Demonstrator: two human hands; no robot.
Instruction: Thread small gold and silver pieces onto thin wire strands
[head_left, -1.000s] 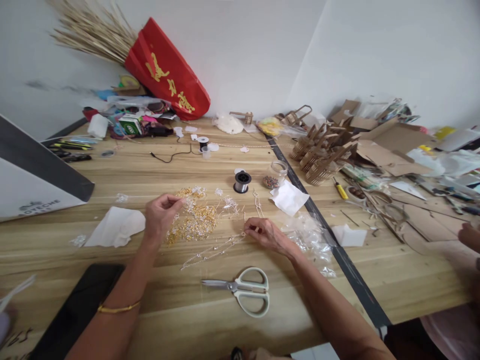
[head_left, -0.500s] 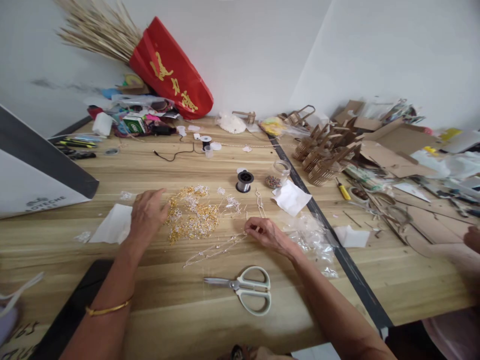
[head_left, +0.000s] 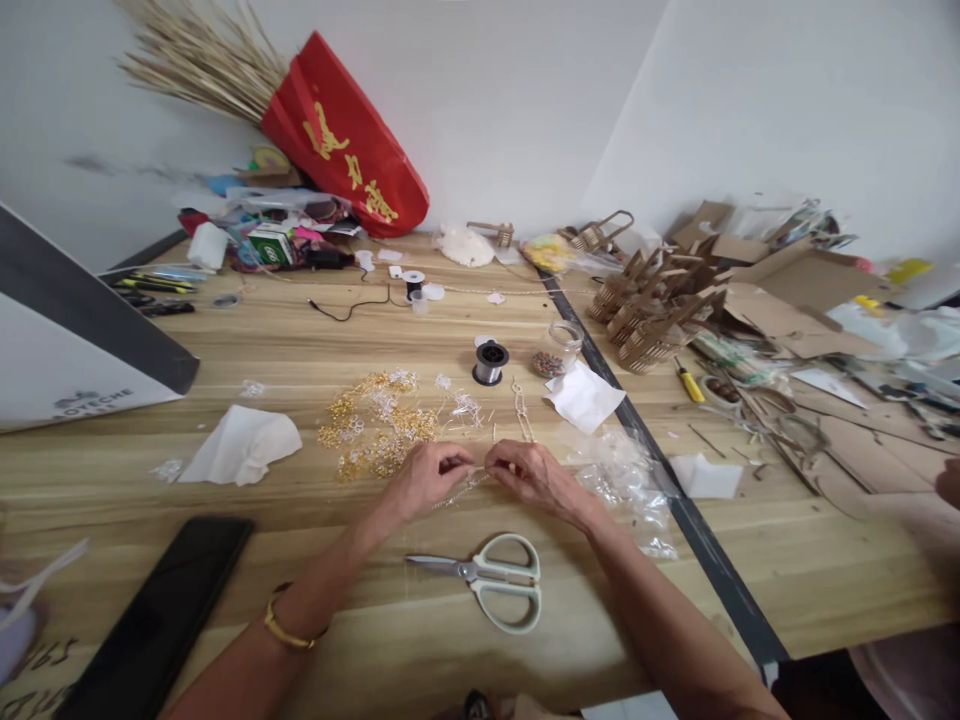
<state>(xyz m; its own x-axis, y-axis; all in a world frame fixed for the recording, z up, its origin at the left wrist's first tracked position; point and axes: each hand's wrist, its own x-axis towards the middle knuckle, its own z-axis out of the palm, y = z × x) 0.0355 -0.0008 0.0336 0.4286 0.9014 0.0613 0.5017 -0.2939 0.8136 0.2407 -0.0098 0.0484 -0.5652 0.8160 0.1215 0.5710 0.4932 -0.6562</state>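
Fingertips of your right hand (head_left: 534, 472) appear pinched on one end of a thin, silvery, bead-studded chain (head_left: 459, 492), which lies on the pale wood-grain tabletop (head_left: 360, 640) beneath and just in front of your hands. Hold that pinch steady as the anchor. Make fine adjustments with your left hand (head_left: 426, 478); its thumb and fingertips nearly meet beside the right, but whether they grip a part cannot be told. Work low, so dropped pieces stay close. Avoid brushing the loose gold-and-clear bead pile (head_left: 382, 425) beyond, and guide slack away from the pale-handled steel scissors (head_left: 469, 571) nearer you.
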